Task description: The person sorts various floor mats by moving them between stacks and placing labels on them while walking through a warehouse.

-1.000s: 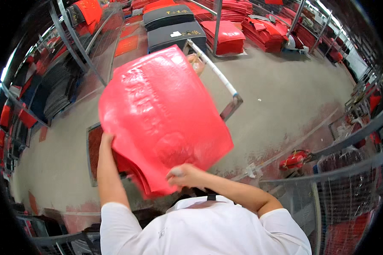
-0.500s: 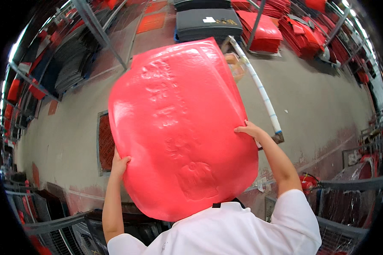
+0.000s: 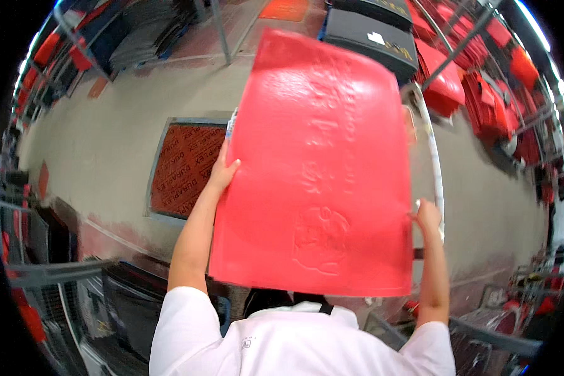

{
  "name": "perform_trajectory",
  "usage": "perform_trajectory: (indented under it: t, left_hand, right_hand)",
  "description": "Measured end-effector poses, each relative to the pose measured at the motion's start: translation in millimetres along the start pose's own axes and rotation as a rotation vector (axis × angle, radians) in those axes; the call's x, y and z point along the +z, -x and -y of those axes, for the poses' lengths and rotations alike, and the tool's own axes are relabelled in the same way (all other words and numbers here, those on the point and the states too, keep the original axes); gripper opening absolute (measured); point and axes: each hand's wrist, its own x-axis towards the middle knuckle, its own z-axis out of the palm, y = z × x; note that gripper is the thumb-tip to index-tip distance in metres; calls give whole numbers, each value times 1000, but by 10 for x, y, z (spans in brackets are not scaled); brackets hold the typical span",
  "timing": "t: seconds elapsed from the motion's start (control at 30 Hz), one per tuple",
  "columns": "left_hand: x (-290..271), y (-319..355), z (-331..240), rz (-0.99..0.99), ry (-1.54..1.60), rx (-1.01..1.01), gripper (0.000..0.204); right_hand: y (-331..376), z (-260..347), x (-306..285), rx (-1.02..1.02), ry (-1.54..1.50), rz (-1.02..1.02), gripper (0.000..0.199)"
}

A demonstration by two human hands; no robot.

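A large red mat (image 3: 269, 207) with a glossy surface and an embossed figure and lettering is held up in front of me, roughly rectangular and slightly curved. My left hand (image 3: 224, 172) is closed on its left edge, thumb on the front face and the other fingers hidden behind. At the right edge, my right hand (image 3: 427, 216) pinches the mat lower down, its fingers partly hidden. Behind the mat, a white pole-like frame side (image 3: 433, 150) runs close to my right hand.
A brown printed board (image 3: 188, 169) in a grey frame lies left of the mat. Beyond stand a stack of dark mats (image 3: 370, 47) and red mat stacks (image 3: 442, 81). Grey metal posts (image 3: 219, 31) rise at the back. Metal rails (image 3: 56, 272) run along the near side.
The red mat has straightened from a bulging, bent shape into a flatter rectangle. My view has turned, so the surroundings sit further right and more of the brown board shows.
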Motion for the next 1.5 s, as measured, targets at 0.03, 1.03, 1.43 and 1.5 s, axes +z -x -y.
perform_trajectory:
  t: [0.03,1.03,1.43,1.5]
  left_hand:
    - [62,38,11,-27,-49,113,55]
    - [-142,405,-587,161,-388,112,21]
    - [-163,387,-67,-39,-363,-22,27]
    - [-137,394,-207,-97,-673,-1,26]
  right_hand:
    - [23,175,58,34,-48,-192,43]
    - [-743,5105,-2385,-1708,-585,-530,26]
    - [-1142,4958,-1425,-1402,-501,-654,21]
    - [-915,4309,-1483,-1213,-673,-644,21]
